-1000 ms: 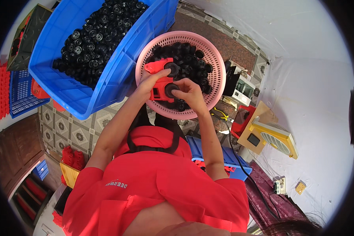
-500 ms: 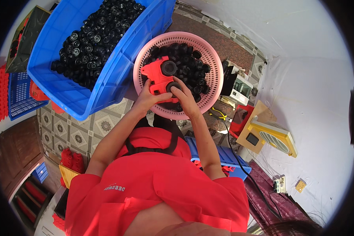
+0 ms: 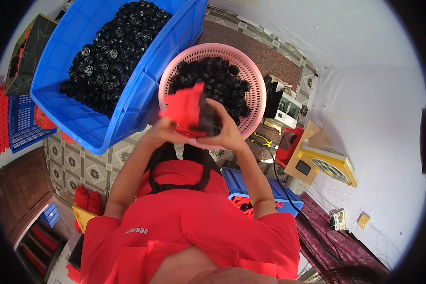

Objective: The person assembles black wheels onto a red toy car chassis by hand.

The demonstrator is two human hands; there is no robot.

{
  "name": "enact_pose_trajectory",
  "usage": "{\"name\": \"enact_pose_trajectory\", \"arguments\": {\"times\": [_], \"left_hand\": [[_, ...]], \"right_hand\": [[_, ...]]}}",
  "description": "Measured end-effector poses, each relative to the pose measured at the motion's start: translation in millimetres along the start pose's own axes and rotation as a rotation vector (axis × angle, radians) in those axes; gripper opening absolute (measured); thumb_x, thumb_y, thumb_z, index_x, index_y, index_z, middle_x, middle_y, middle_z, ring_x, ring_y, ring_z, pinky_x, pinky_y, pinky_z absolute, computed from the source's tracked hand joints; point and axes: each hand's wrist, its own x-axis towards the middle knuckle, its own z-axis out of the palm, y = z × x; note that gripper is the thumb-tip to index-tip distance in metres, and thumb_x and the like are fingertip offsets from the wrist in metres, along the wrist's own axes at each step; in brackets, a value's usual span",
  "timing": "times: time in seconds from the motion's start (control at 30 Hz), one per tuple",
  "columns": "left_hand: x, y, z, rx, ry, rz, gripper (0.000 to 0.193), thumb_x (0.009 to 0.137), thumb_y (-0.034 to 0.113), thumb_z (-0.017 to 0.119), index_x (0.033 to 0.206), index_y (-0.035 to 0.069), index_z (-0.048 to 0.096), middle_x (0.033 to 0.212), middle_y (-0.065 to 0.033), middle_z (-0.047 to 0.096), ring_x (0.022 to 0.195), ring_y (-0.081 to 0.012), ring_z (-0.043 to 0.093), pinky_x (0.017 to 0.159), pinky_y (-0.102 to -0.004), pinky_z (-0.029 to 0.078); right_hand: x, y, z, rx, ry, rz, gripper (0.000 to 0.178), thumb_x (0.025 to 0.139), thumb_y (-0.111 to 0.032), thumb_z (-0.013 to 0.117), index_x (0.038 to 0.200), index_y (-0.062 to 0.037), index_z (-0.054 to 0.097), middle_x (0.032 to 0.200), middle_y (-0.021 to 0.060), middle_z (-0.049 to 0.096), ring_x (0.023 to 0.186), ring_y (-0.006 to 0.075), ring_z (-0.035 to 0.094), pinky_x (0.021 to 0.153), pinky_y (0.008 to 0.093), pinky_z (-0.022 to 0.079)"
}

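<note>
Between my hands is a red toy car body (image 3: 183,108), blurred by motion, with its dark wheel side turned toward the right. My left hand (image 3: 163,132) grips its near left end. My right hand (image 3: 226,128) is closed round the right side, over the dark wheels. Just beneath is a round pink perforated basket (image 3: 254,85), heaped with small black toy wheels (image 3: 217,73); the car body covers part of the heap.
A large blue bin (image 3: 123,125) of black wheels stands at the left, against the basket. At the right are yellow-handled pliers (image 3: 262,139), a yellow fan (image 3: 329,165) and a black cable (image 3: 288,194). A blue crate (image 3: 232,182) with red parts sits by my right elbow.
The toy car body has turned in my hands, from showing its two black wheels upward to facing them rightward. Both hands have come slightly nearer to me.
</note>
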Motion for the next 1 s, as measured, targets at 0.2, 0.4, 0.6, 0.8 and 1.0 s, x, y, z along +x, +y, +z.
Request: {"name": "enact_pose_trajectory", "arguments": {"times": [0.2, 0.4, 0.6, 0.8, 1.0], "left_hand": [[-0.7, -35.9, -42.0, -0.896, -0.199, -0.431, 0.102, 0.072, 0.061, 0.074, 0.147, 0.008, 0.029, 0.142, -0.0117, 0.041, 0.136, -0.0267, 0.037, 0.112, -0.0418, 0.033], [13.1, -18.3, -38.6, -0.431, -0.138, -0.154, 0.077, 0.075, 0.025, 0.077, 0.139, 0.008, 0.037, 0.133, -0.0085, 0.048, 0.124, -0.0228, 0.048, 0.105, -0.0402, 0.040], [19.6, -27.1, -43.3, -0.576, 0.176, -0.058, 0.049, 0.083, 0.022, 0.074, 0.120, 0.015, 0.042, 0.124, -0.0070, 0.051, 0.114, -0.0221, 0.054, 0.097, -0.0425, 0.047], [34.2, -36.4, -40.6, -0.253, 0.390, -0.038, 0.049, 0.086, 0.021, 0.073, 0.120, 0.015, 0.038, 0.116, -0.0038, 0.050, 0.108, -0.0168, 0.053, 0.092, -0.0349, 0.048], [29.7, -39.0, -31.9, -0.116, 0.451, -0.067, 0.062, 0.075, 0.023, 0.084, 0.116, 0.015, 0.039, 0.109, -0.0042, 0.050, 0.095, -0.0146, 0.056, 0.076, -0.0279, 0.051]], "right_hand": [[15.0, -49.9, 14.7, -0.946, -0.409, -0.558, 0.078, 0.056, -0.018, 0.081, 0.130, -0.0162, 0.055, 0.139, 0.0153, 0.048, 0.130, 0.0303, 0.045, 0.105, 0.0418, 0.038], [99.9, 78.5, -67.3, -0.333, 0.460, 0.208, 0.034, 0.083, -0.034, 0.070, 0.102, -0.0056, 0.065, 0.103, 0.0179, 0.066, 0.090, 0.0366, 0.065, 0.077, 0.0446, 0.051], [150.2, 162.2, -75.0, -0.970, 0.599, 0.427, 0.048, 0.081, -0.036, 0.071, 0.110, -0.0058, 0.049, 0.098, 0.0209, 0.066, 0.089, 0.0398, 0.065, 0.074, 0.0480, 0.051], [109.0, 142.4, -88.3, -0.517, 0.593, 0.236, 0.031, 0.080, -0.010, 0.070, 0.106, -0.0020, 0.053, 0.089, 0.0131, 0.068, 0.080, 0.0262, 0.067, 0.071, 0.0367, 0.053], [56.2, 34.2, -15.6, 0.098, 0.213, 0.112, 0.027, 0.082, 0.001, 0.069, 0.109, -0.0005, 0.066, 0.094, 0.0039, 0.068, 0.082, 0.0108, 0.064, 0.074, 0.0240, 0.051]]}}
